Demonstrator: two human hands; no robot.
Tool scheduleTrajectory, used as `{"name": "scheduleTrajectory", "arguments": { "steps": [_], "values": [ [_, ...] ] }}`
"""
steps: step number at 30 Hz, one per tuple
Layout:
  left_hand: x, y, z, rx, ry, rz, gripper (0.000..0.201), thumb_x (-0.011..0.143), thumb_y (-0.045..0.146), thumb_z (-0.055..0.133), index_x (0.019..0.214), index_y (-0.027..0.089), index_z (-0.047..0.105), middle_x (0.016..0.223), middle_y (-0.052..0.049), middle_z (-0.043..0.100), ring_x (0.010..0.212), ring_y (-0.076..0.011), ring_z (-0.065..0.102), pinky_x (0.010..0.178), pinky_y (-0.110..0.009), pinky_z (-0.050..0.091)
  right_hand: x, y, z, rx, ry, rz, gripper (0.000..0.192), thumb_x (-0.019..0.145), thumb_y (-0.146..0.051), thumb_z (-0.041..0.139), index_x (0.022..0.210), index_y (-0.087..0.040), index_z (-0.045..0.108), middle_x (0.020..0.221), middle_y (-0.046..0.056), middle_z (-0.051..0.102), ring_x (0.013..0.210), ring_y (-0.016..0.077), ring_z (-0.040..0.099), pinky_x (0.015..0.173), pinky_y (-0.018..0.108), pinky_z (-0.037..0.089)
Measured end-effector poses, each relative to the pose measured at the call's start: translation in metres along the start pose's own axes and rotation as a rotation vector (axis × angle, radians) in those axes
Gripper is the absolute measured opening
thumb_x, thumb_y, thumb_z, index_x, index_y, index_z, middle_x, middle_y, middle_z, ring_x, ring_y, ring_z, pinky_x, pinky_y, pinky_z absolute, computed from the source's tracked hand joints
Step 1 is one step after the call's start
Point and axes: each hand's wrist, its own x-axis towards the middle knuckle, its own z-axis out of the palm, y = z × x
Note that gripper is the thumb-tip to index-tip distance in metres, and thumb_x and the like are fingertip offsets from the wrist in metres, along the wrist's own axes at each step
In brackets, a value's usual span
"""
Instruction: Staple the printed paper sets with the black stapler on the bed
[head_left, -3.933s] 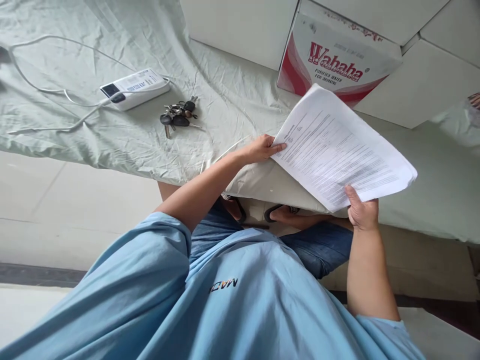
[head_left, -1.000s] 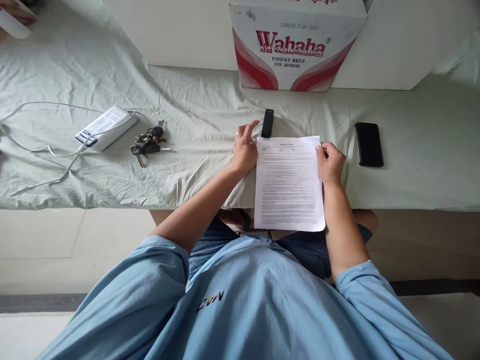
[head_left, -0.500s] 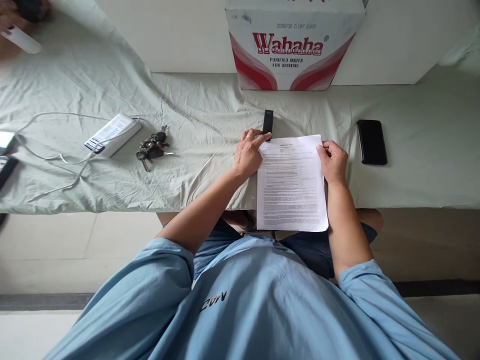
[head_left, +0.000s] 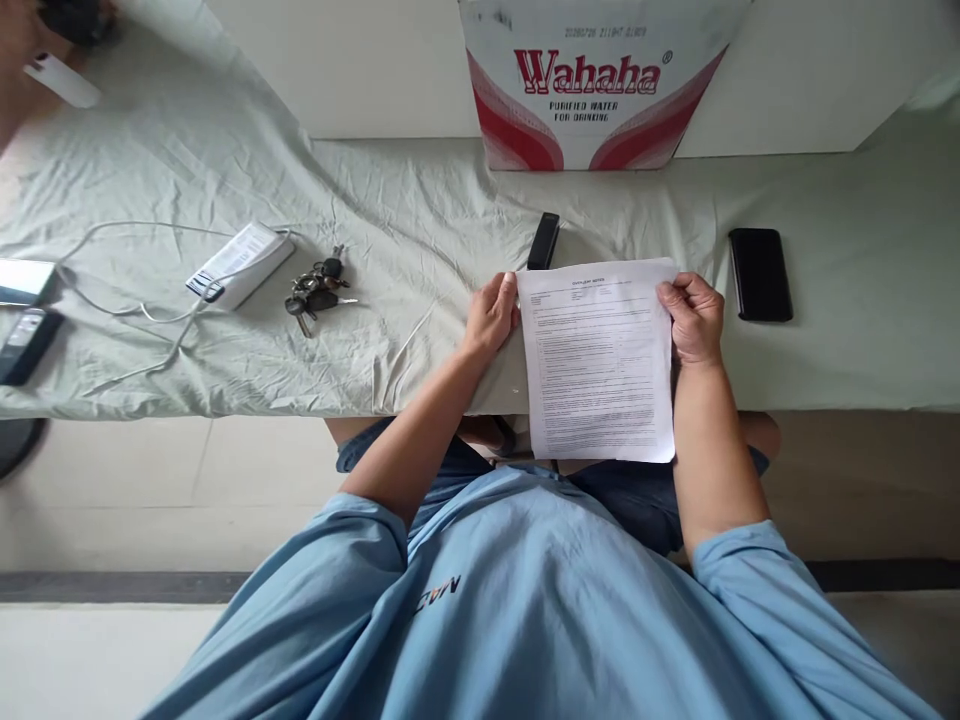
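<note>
A white printed paper (head_left: 600, 365) faces me, its lower part reaching over the table's front edge above my lap. My left hand (head_left: 493, 312) is closed on its upper left edge, thumb along the margin. On the other side, my right hand (head_left: 694, 315) pinches the upper right edge between thumb and fingers. Whether it is one sheet or a stack, I cannot tell. Just beyond the paper's top edge lies a black stapler-like object (head_left: 544, 240), its near end close to or behind the sheet.
A Wahaha water carton (head_left: 600, 110) stands at the back. To the right lies a black phone (head_left: 760, 274). On the left are a bunch of keys (head_left: 315, 290), a white box (head_left: 240, 265), a cable (head_left: 142, 310) and a dark device (head_left: 30, 345). Part of another person (head_left: 30, 100) shows at far left.
My left hand has come off the black object and now grips the paper's left edge. The paper looks slightly raised and tilted; the whole view has shifted a little.
</note>
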Motion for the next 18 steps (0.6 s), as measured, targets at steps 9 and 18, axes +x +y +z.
{"name": "scheduleTrajectory", "arguments": {
  "steps": [9, 18],
  "values": [
    [-0.012, 0.005, -0.003, 0.062, -0.109, 0.059, 0.073, 0.100, 0.089, 0.076, 0.075, 0.024, 0.054, 0.062, 0.005, 0.043, 0.061, -0.0120, 0.036, 0.058, -0.032, 0.025, 0.003, 0.021, -0.008, -0.017, 0.002, -0.056, 0.067, 0.082, -0.091, 0.094, 0.085, -0.030, 0.067, 0.070, -0.003, 0.050, 0.071, 0.0200, 0.057, 0.066, 0.039, 0.050],
    [-0.011, -0.004, -0.004, -0.160, -0.034, 0.040, 0.073, 0.084, 0.082, 0.100, 0.075, 0.022, 0.058, 0.070, 0.004, 0.048, 0.063, -0.0097, 0.042, 0.054, -0.027, 0.031, 0.006, 0.030, -0.003, -0.005, 0.039, -0.119, 0.068, 0.082, -0.090, 0.096, 0.092, -0.028, 0.071, 0.081, -0.003, 0.064, 0.076, 0.0178, 0.069, 0.069, 0.036, 0.057]
  ]
}}
